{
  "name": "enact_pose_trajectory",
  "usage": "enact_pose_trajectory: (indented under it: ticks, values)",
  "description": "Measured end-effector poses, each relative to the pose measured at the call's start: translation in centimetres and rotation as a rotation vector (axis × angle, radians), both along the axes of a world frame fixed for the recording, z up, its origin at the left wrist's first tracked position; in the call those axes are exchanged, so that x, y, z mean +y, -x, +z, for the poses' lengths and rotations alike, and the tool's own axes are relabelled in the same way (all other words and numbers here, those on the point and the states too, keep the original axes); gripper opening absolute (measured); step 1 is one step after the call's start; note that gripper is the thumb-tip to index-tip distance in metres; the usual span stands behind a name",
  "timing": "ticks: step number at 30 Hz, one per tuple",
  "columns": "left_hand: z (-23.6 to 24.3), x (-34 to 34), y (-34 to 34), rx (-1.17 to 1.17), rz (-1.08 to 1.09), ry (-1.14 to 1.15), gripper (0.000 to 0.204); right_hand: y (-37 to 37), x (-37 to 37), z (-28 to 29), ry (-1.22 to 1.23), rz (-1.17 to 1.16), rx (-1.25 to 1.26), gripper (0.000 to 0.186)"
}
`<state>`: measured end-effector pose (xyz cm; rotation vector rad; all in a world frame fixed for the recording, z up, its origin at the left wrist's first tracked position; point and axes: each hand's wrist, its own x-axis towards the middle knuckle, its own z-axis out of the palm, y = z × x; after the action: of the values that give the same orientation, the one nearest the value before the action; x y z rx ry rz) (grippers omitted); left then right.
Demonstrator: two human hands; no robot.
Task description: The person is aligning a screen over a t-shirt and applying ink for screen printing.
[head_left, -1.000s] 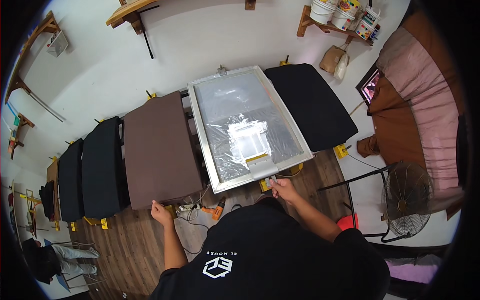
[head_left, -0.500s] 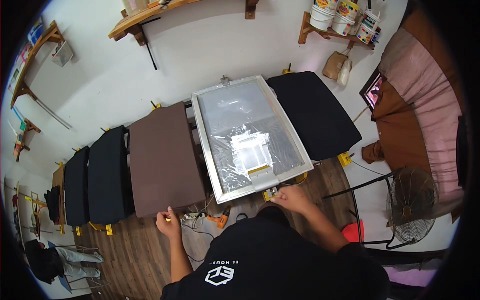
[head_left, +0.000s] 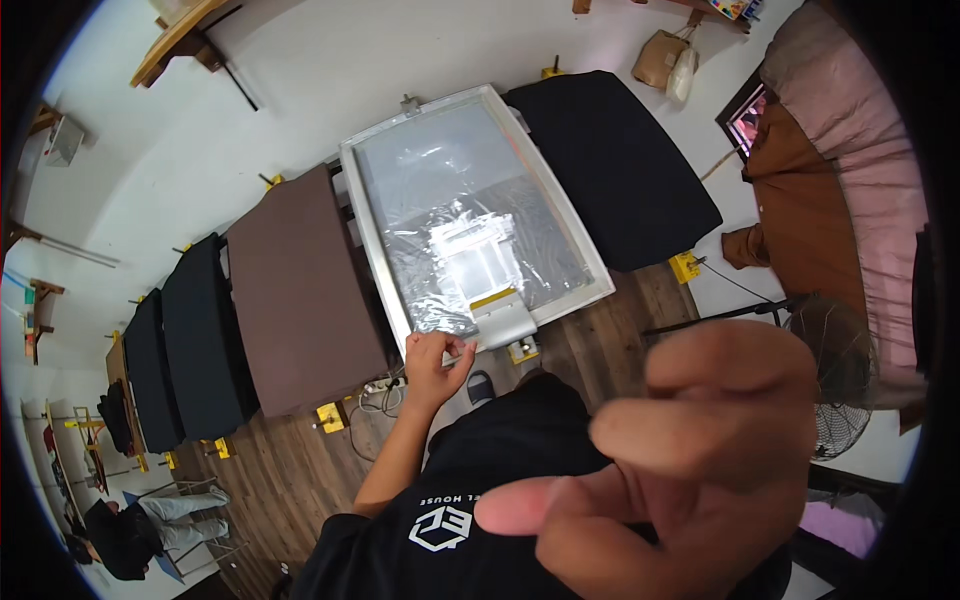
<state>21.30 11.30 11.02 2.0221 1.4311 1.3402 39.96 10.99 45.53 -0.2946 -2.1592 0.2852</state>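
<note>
My left hand [head_left: 435,368] is at the near edge of a framed screen [head_left: 604,286] with clear film, its fingers curled on the rim beside a metal squeegee-like bar [head_left: 505,326]. My right hand [head_left: 675,450] looms large and blurred close to the camera, fingers bent and apart, with nothing visible between them. The screen lies between a brown padded board [head_left: 300,290] on the left and a black padded board [head_left: 610,170] on the right. A clamp [head_left: 523,350] sits below the screen's near edge.
More black boards [head_left: 200,340] stand at left. A person in dark top [head_left: 120,535] is at lower left. A fan [head_left: 830,430] and draped brown and pink fabric [head_left: 800,200] are at right. Wall shelves [head_left: 170,45], cables [head_left: 365,410] and yellow brackets [head_left: 330,418] surround the row.
My left hand moved from the brown board's edge rightward and up to the screen's near edge. My right hand left the clamp and rose toward the camera. The view shifted.
</note>
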Motion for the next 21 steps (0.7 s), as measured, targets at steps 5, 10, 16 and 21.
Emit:
enact_pose_trajectory:
  ticks: [5,10,16,21]
  values:
    - [-1.3,-0.2,-0.4,0.064,0.040,0.079,0.020,-4.0,2.3,0.2,0.050,-0.092,0.047,0.032]
    - [-0.7,-0.1,-1.1,0.214,0.222,0.174,0.023,-6.6,9.7,-4.4,0.148,0.134,0.084,0.036]
    - [0.0,2.0,-3.9,0.392,0.038,0.365,0.046,-10.3,13.0,-28.3,0.688,-0.016,-0.652,0.061]
    - [-1.7,3.5,-3.7,0.483,-0.156,0.374,0.070,-9.0,12.8,-33.3,0.481,0.037,-0.821,0.068]
